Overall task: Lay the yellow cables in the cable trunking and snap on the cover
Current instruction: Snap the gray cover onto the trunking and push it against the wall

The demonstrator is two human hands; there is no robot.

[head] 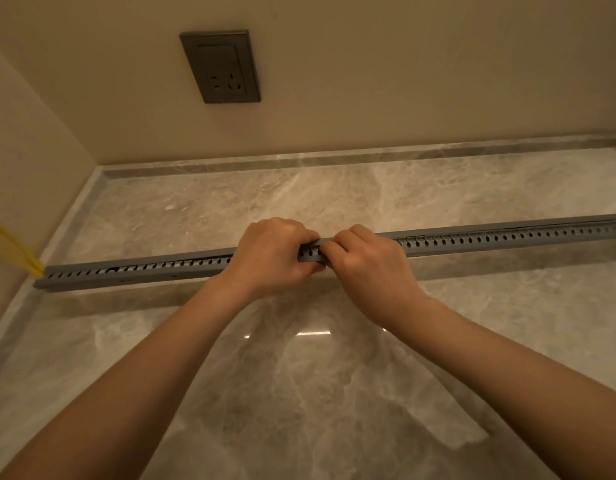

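Observation:
A long grey slotted cable trunking [490, 239] lies across the marble floor from the left wall to the right edge of view. Its cover [507, 226] sits along the top. My left hand [268, 259] and my right hand [365, 268] grip the trunking side by side at its middle, fingers curled over the top and thumbs at the front. Yellow cables [12, 247] come out of the trunking's left end and run up along the left wall. Whatever lies inside the trunking is hidden.
The floor is glossy grey marble [299, 393] with a stone skirting along the back wall [334, 157]. A dark grey wall socket [220, 66] sits on the back wall above. A side wall closes the left.

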